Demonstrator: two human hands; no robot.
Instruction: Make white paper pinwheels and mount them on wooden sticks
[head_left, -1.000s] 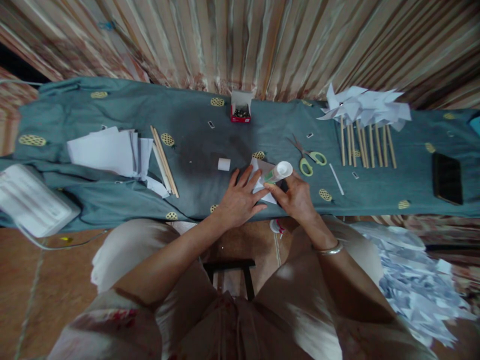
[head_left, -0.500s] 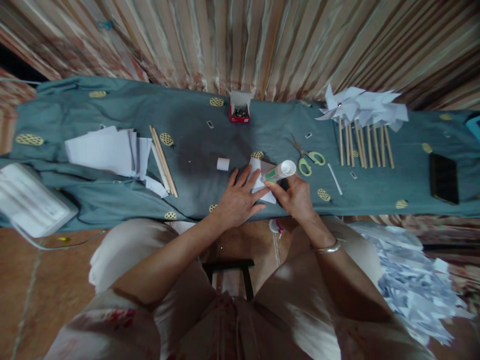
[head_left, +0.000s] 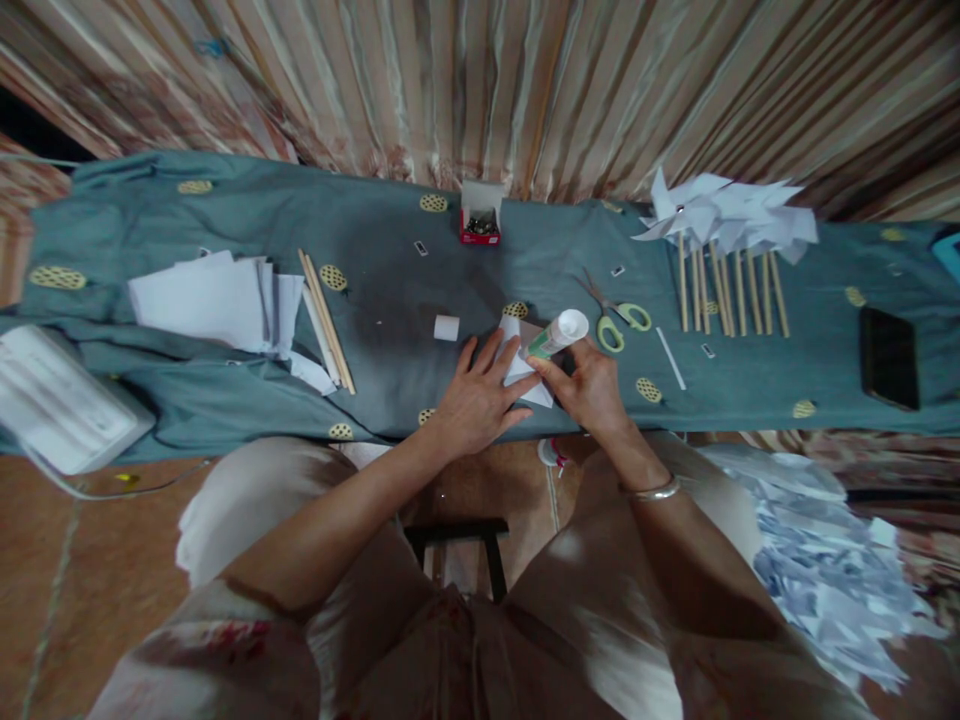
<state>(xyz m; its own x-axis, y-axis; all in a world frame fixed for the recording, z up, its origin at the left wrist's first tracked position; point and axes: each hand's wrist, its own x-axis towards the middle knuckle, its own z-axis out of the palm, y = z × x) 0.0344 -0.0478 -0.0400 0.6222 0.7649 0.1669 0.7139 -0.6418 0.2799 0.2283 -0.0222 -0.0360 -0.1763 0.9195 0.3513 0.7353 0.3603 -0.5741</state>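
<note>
My left hand (head_left: 480, 395) lies flat with fingers spread, pressing a small folded white paper (head_left: 534, 390) to the cloth near the front edge. In my right hand (head_left: 589, 385) is a white and green glue stick (head_left: 556, 335), tilted, its lower end down at the paper; the contact point is hidden by my fingers. A white cylindrical cap (head_left: 446, 328) rests on the cloth left of the paper. Green-handled scissors (head_left: 615, 315) lie open just beyond my right hand.
Several paper pinwheels on sticks (head_left: 735, 215) lie at the back right, near a phone (head_left: 889, 358). A red box of small metal pieces (head_left: 480, 225) stands at the back. Stacked paper (head_left: 202, 300), thin sticks (head_left: 328, 320) and a white device (head_left: 71, 400) are left. Paper scraps (head_left: 832, 570) pile lower right.
My right hand and the glue stick have shifted slightly left, and the stick's upper end has moved a little away from me. My left hand stays on the paper.
</note>
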